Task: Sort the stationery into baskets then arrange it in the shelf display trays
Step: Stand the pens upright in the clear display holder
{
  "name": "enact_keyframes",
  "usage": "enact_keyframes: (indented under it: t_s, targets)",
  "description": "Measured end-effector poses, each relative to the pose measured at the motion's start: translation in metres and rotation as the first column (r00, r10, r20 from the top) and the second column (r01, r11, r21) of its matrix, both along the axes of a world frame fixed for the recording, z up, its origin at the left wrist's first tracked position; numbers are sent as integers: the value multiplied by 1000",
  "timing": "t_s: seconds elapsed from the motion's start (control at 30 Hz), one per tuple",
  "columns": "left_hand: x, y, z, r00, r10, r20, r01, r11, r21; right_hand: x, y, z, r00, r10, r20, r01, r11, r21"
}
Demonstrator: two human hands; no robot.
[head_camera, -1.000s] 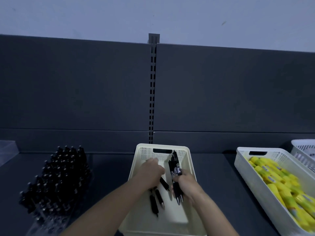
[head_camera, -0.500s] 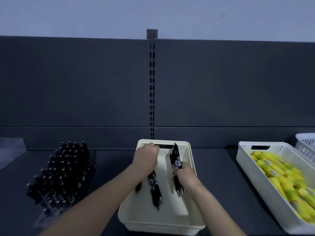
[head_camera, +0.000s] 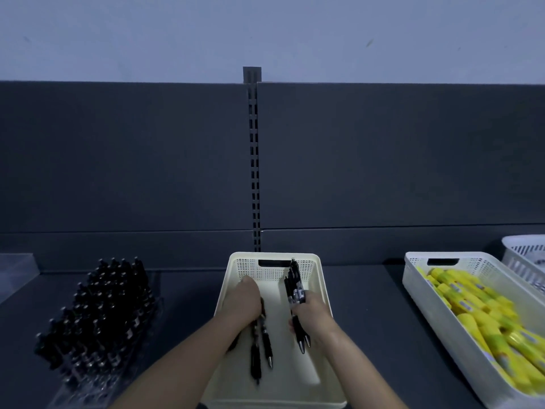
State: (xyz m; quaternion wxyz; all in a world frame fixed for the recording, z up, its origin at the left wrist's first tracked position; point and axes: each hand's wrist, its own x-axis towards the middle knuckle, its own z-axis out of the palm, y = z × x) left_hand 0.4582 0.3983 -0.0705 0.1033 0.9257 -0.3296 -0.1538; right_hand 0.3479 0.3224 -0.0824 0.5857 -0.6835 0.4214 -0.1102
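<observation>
Both hands work inside the cream basket [head_camera: 320, 278]: the right hand [head_camera: 309, 312] is clenched round a bundle of black pens [head_camera: 296, 287], tips toward six o'clock, likely so they stay aligned for the tray. Her left hand [head_camera: 244, 301] closes over loose pens [head_camera: 261, 346] on the smooth floor. At nine o'clock, the display tray [head_camera: 97, 317] bristles with upright pens. At three o'clock, yellow highlighters [head_camera: 483, 317] fill a perforated white basket [head_camera: 413, 278].

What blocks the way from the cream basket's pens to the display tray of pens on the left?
Nothing visible: bare shelf lies between the cream basket and the display tray. Both the left hand and right hand already grip pens.
</observation>
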Motion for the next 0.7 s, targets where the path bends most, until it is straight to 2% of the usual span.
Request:
enact_keyframes:
  t_s: [0.13,0.23,0.3,0.37,0.43,0.53,0.6,0.7]
  targets:
    - [3,-1,17,992,45,-120,-56,994,-89,0,-1,0,1000,-4,-19,4,1000,-23]
    - [11,4,33,971,8,-240,-95,932,-351,0,0,-1,999,-8,-32,6,999,-49]
    - [11,14,34,983,-122,-140,43,884,-466,1,0,-1,999,-12,-44,9,997,-72]
    - [10,24,30,953,-297,55,295,876,-382,2,0,-1,998,-16,-63,11,996,-85]
    - [6,30,23,885,-442,146,458,883,-99,3,0,-1,996,-14,-87,6,996,-93]
    - [-3,34,13,860,-503,88,478,853,207,2,2,-1,989,13,-149,-30,993,-114]
    - [-9,35,8,883,-469,34,447,860,248,2,3,-3,980,36,-195,-63,989,-131]
    - [-10,31,7,921,-387,-53,389,896,214,2,4,-3,964,68,-256,-108,984,-144]
